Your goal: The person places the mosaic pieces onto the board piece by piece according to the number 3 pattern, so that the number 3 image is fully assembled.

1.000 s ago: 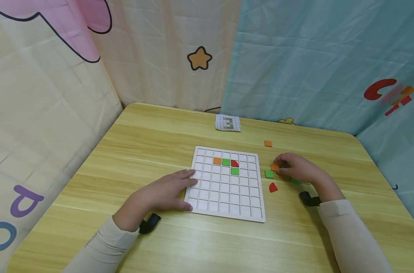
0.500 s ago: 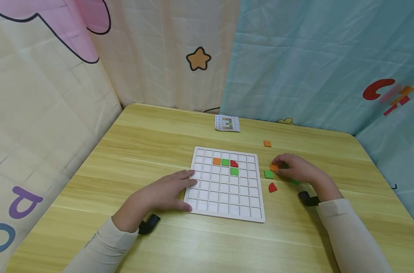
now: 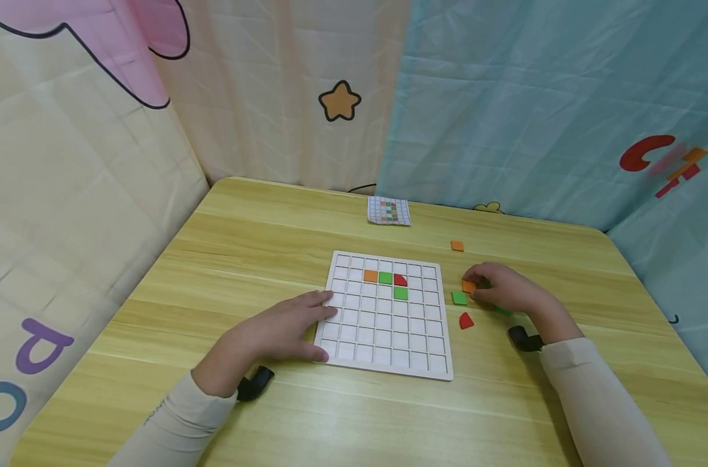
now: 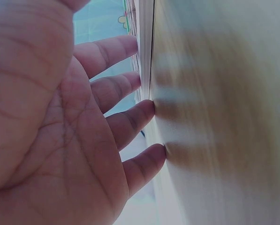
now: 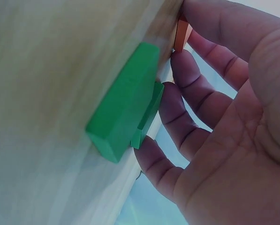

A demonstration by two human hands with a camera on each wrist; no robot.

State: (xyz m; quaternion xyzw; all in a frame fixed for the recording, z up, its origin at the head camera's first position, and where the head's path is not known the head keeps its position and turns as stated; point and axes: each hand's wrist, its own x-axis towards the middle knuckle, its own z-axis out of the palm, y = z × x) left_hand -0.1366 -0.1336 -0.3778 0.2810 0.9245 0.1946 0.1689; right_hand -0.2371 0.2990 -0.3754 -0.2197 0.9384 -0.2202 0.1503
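Note:
My left hand point(image 3: 278, 329) rests at the left side of the white grid board point(image 3: 367, 336), fingers spread, two fingertips and the thumb on its edge. On the board sit an orange square tile point(image 3: 370, 276), a green square tile point(image 3: 386, 277), a red quarter-circle tile point(image 3: 400, 280) and, below the red one, another green square point(image 3: 401, 294). To the board's right, my right hand point(image 3: 508, 290) pinches an orange square tile point(image 3: 468, 286) between thumb and fingers at the tabletop. Two green tiles point(image 5: 123, 105) lie under this hand, partly hidden in the head view.
Between board and right hand lie a loose green square point(image 3: 459, 298) and a red quarter-circle point(image 3: 466, 320). Farther back are an orange square point(image 3: 457, 246) and a printed pattern card point(image 3: 389, 211). Cloth curtains point(image 3: 272, 97) stand behind the wooden table point(image 3: 260, 220).
Almost nothing moves. The view shifts very slightly, and my right wrist edges a little to the left while the fingers stay on the orange tile.

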